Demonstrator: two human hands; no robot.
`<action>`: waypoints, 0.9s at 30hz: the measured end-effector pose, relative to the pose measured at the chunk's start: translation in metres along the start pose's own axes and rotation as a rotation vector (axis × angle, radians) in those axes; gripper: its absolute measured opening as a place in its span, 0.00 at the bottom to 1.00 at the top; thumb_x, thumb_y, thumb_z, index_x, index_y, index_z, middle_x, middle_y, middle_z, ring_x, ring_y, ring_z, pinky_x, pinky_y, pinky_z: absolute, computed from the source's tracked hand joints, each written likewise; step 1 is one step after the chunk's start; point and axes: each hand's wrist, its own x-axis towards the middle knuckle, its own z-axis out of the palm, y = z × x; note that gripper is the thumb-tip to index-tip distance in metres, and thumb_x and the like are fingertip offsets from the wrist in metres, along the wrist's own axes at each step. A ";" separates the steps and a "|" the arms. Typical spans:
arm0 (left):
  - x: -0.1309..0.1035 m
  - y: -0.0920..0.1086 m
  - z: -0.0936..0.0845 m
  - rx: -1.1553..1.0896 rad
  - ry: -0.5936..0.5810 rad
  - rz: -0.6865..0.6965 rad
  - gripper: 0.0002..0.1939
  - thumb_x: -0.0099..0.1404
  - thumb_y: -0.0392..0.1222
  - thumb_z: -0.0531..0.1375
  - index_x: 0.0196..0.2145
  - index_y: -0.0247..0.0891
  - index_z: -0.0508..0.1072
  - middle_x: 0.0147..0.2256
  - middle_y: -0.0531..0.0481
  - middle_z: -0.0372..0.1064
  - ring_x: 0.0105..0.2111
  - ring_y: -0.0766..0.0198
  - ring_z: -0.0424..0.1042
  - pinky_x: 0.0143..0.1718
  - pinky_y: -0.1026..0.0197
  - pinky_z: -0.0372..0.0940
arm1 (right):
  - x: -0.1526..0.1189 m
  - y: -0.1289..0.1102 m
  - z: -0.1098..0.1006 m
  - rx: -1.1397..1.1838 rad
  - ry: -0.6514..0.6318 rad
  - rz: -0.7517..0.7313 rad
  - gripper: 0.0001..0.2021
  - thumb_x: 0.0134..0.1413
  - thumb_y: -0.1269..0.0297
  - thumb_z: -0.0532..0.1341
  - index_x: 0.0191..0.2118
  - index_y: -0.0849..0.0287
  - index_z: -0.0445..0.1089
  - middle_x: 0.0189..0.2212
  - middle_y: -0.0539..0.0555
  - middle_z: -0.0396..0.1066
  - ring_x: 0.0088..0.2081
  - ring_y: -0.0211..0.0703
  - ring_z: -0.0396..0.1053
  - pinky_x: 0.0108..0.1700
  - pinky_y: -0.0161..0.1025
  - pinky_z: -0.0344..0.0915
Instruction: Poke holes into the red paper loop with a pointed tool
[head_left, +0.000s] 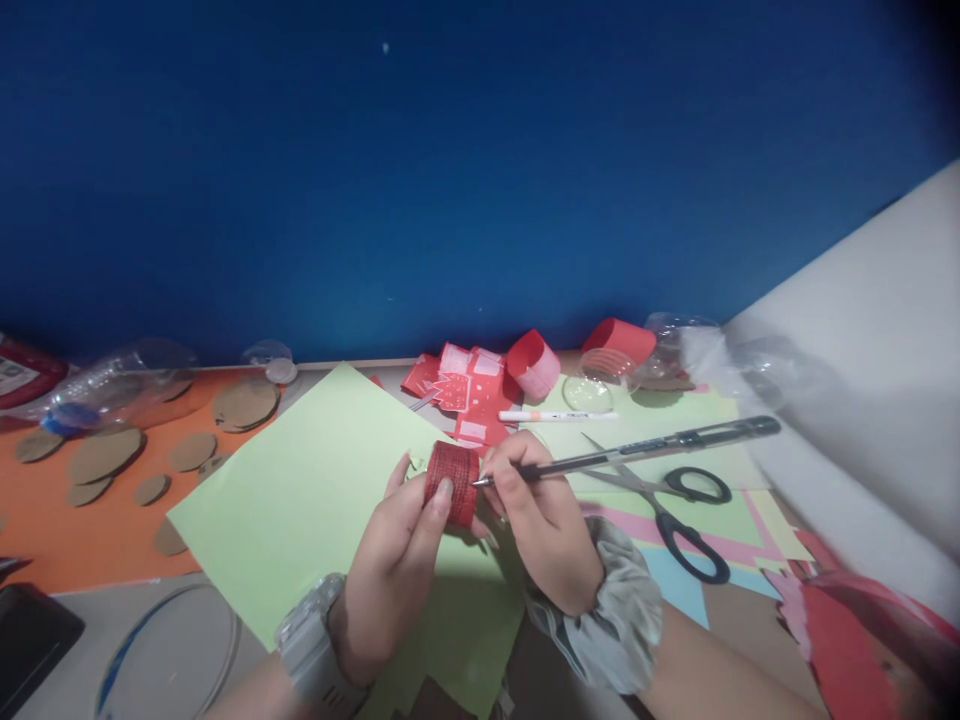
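Observation:
Between the thumb and fingers of my left hand (397, 555) is a small red paper tube (451, 475) with rows of dark marks on it. My right hand (544, 520) grips a black pen (645, 446), its tip touching or very close to the tube's right side. Beneath both hands lies a light green paper sheet (300, 510), turned at an angle. Just behind the hands are red paper pieces (484, 385) with pink patches and white drawn marks. A white marker (555, 416) rests beside them.
Black-handled scissors (690, 545) lie partly open on coloured paper at the right. Red paper rings (534, 365) and clear plastic pieces (600, 375) stand near the blue wall. At left, cardboard discs (105, 455) and a clear plastic bottle (124, 385) rest on orange paper (45, 520).

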 end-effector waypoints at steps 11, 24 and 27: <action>-0.003 -0.006 -0.001 0.057 0.002 0.053 0.18 0.76 0.41 0.50 0.37 0.44 0.79 0.40 0.54 0.85 0.42 0.59 0.82 0.74 0.44 0.41 | -0.004 0.002 -0.004 -0.129 0.002 0.037 0.17 0.70 0.49 0.57 0.33 0.55 0.61 0.19 0.44 0.62 0.21 0.35 0.63 0.25 0.33 0.61; -0.001 0.000 -0.001 0.084 -0.005 0.100 0.19 0.75 0.40 0.48 0.29 0.45 0.74 0.35 0.56 0.84 0.35 0.61 0.81 0.73 0.48 0.43 | -0.003 0.001 -0.003 -0.134 0.015 0.049 0.18 0.69 0.49 0.57 0.31 0.55 0.59 0.17 0.43 0.61 0.19 0.34 0.62 0.24 0.33 0.60; -0.001 0.000 -0.002 0.078 -0.023 0.092 0.19 0.75 0.40 0.49 0.29 0.44 0.73 0.34 0.56 0.84 0.35 0.62 0.81 0.74 0.48 0.40 | -0.003 0.003 -0.004 -0.108 0.022 0.027 0.17 0.70 0.49 0.57 0.32 0.54 0.60 0.17 0.42 0.60 0.18 0.34 0.63 0.23 0.32 0.61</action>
